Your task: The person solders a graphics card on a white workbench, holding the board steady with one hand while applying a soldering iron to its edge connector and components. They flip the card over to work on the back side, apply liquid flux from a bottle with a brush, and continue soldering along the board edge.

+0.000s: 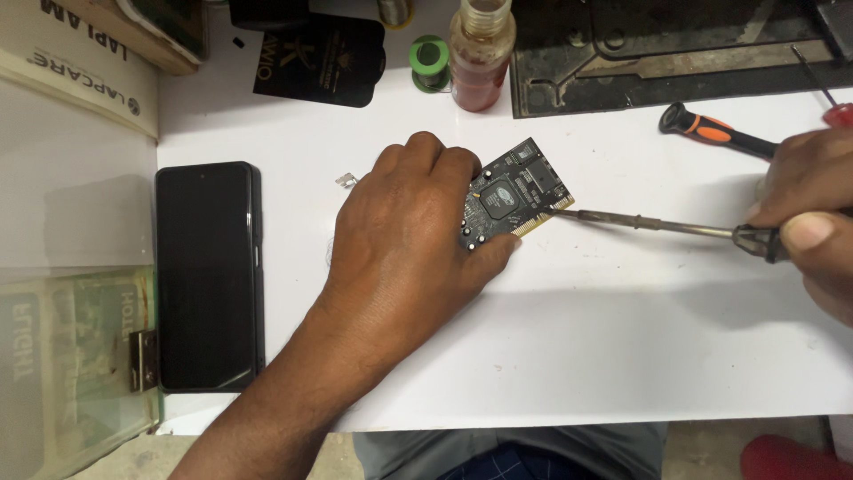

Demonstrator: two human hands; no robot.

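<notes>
On white table (622, 356) | left hand (404, 236) pins circuit board (515, 191) | right hand (813, 218) fingers grip soldering iron (657, 224), tip at board's gold edge

Circuit board (511, 197): matt black laminate, gold-coloured metal contacts along one edge, glossy black chip at centre. Soldering iron (662, 224): dull brownish metal shaft, worn, dark plastic grip. Table (577, 338): smooth white top, faint sheen. Phone (206, 276) near left edge: glossy black glass. Screwdriver (715, 131) near right edge: black and orange rubbery handle. Bottle (480, 58) at far edge: clear plastic, reddish liquid inside. Solder spool (430, 60): green plastic.
</notes>
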